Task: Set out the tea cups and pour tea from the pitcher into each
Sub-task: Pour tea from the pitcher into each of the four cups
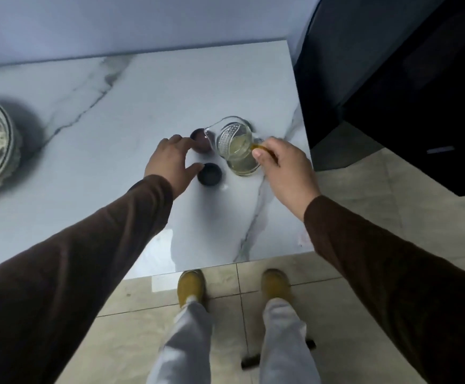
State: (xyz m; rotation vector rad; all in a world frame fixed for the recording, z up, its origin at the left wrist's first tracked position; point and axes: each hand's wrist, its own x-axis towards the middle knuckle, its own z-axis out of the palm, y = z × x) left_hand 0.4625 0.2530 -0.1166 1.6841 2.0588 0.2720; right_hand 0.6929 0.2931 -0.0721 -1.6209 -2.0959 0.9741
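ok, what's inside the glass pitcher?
The glass pitcher holds pale yellow-green tea, pooled low, plus a perforated strainer wall near the spout. The right hand grips its handle and covers part of that side. Whether any leaves sit in the tea cannot be told.

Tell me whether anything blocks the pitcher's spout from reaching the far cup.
Nothing visible does. The glass pitcher, held by the right hand, is tilted with its spout right at the far cup. The left hand sits beside it, left.

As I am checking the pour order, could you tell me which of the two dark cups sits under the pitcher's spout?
The far cup, by the left hand's fingertips; the near cup sits clear of the pitcher spout.
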